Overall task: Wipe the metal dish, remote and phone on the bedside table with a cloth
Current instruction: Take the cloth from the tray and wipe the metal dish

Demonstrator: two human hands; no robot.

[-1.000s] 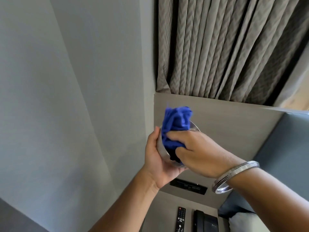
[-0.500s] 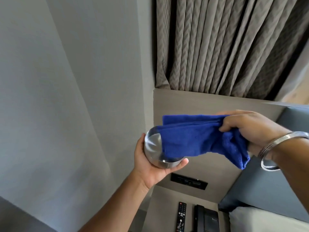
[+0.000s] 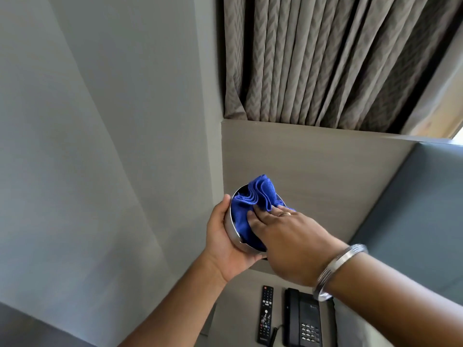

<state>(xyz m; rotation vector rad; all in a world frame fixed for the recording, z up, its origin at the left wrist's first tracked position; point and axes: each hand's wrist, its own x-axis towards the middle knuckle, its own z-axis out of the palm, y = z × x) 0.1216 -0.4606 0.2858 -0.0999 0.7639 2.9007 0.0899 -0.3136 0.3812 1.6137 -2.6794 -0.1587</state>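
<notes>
Blue cloth (image 3: 253,209) fills the metal dish (image 3: 231,232), bunched in folds that rise above the rim at the top. The left hand (image 3: 223,249) cups the dish from below and behind, fingers curled round its outer wall with the thumb lying along the rim on the left side; the dish is tilted so its mouth faces right and towards the camera, held up in the air well above the bedside table (image 3: 240,309). The right hand (image 3: 285,236) presses flat into the cloth, fingers extended and close together, their tips pushing the fabric against the inside of the dish; it does not pinch the cloth. A ring shows on one finger and a metal bangle (image 3: 338,269) circles the right wrist.

Below the arms, the black remote (image 3: 266,314) lies lengthwise on the bedside table, and the black phone (image 3: 304,319) sits just beside it on the right, its right edge hidden by the right forearm. Behind the dish stands a pale wood-grain panel (image 3: 313,171), with pleated grey curtains (image 3: 325,58) above it, a plain grey wall (image 3: 100,146) to the left and a padded grey headboard (image 3: 413,216) to the right
</notes>
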